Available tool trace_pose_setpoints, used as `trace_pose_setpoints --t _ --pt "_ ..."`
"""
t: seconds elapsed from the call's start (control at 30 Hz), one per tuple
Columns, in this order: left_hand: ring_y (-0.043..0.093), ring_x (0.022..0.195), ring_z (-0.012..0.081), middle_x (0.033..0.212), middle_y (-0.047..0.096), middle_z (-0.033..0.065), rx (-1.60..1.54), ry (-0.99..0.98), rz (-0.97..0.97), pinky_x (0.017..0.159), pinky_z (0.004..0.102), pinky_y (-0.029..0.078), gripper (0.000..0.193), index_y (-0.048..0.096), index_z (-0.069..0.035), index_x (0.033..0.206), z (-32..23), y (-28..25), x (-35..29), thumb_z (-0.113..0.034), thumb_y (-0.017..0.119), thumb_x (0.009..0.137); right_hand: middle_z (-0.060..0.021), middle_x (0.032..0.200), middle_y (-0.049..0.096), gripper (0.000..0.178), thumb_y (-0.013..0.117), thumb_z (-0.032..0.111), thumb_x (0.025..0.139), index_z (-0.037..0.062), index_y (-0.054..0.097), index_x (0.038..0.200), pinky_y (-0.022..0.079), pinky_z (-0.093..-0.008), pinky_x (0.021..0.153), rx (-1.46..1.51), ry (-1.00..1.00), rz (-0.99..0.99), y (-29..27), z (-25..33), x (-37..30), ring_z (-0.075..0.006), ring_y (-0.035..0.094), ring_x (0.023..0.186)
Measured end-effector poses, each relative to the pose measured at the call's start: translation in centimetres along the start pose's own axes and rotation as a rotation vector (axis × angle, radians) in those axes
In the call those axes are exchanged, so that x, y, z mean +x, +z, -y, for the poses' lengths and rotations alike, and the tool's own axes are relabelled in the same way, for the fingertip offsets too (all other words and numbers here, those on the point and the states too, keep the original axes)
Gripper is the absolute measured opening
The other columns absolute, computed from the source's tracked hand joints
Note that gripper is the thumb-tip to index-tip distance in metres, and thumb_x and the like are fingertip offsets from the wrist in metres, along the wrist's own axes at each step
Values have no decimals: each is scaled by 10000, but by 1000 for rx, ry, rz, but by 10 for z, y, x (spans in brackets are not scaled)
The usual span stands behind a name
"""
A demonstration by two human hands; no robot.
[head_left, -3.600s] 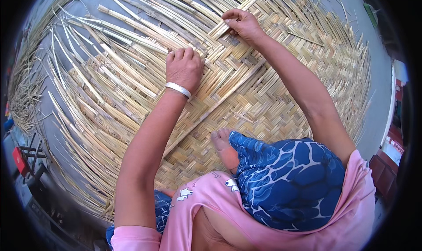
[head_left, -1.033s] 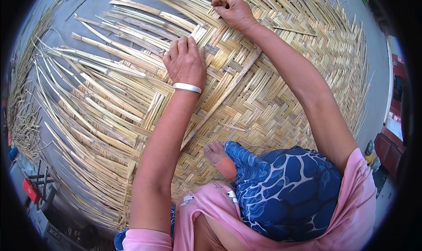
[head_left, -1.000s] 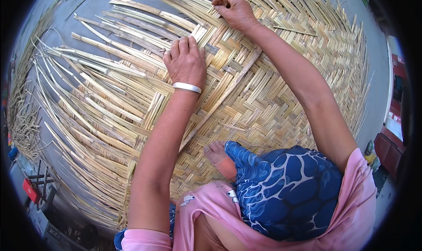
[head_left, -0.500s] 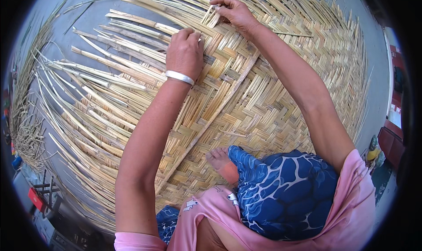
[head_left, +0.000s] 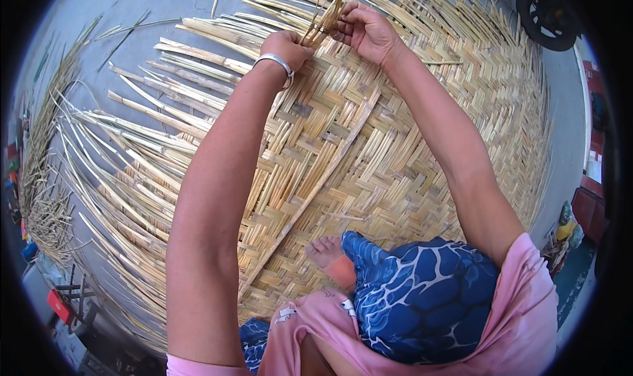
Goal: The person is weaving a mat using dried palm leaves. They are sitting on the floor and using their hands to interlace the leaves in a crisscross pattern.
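A large mat [head_left: 369, 172] of split reeds in a herringbone weave covers the floor before me. At its far edge, a small bunch of reed strips [head_left: 323, 23] stands lifted off the weave between my hands. My right hand [head_left: 367, 33] is closed, pinching the bunch from the right with thumb and fingers. From the left my left hand [head_left: 288, 48], a silver bangle on its wrist, closes on the lower part of the same strips; its fingertips are partly hidden. Long loose reed ends [head_left: 151, 158] fan out from the mat's left side.
One long flat strip [head_left: 323, 178] runs diagonally over the mat. My bare foot [head_left: 328, 256] rests on the weave. Loose reeds [head_left: 46, 152] lie in a heap at the far left. A black wheel [head_left: 546, 19] stands at the upper right, past the mat's edge.
My left hand has moved up and right to the strips by my right hand. The bunch is now raised more upright. My view has shifted slightly, bringing the black wheel in.
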State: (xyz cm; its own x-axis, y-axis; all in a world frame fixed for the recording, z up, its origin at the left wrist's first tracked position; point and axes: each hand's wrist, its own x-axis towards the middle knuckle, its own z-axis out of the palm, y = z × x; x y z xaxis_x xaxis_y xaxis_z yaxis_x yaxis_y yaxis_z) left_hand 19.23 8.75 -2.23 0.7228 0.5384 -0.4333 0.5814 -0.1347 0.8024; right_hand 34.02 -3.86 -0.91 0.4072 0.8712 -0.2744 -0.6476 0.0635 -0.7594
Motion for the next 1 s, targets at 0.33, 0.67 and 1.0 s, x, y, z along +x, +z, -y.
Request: trace_pose_setpoints --t 0.33,0.67,1.0 --pt "635 602 159 746 647 97 -135 -87 81 528 268 533 163 617 40 964 -18 -21 -6 -54 614 831 -132 991 641 156 462 39 873 32 552 1000 526 -340 808 -299 130 -58 8 13 39 -205 641 902" --pt "617 603 118 739 663 72 46 29 -107 552 259 519 156 661 -2 918 4 -8 4 -97 665 795 -62 906 623 221 656 90 816 37 548 1002 546 -284 691 -326 269 -7 21 7 5 -154 622 786" --pt "610 563 135 706 649 78 -400 20 -277 535 274 493 137 641 7 862 11 -12 -19 -122 637 818 -19 769 606 244 706 127 789 53 548 959 498 -194 499 -566 203 -165 40 -19 15 -79 577 609"
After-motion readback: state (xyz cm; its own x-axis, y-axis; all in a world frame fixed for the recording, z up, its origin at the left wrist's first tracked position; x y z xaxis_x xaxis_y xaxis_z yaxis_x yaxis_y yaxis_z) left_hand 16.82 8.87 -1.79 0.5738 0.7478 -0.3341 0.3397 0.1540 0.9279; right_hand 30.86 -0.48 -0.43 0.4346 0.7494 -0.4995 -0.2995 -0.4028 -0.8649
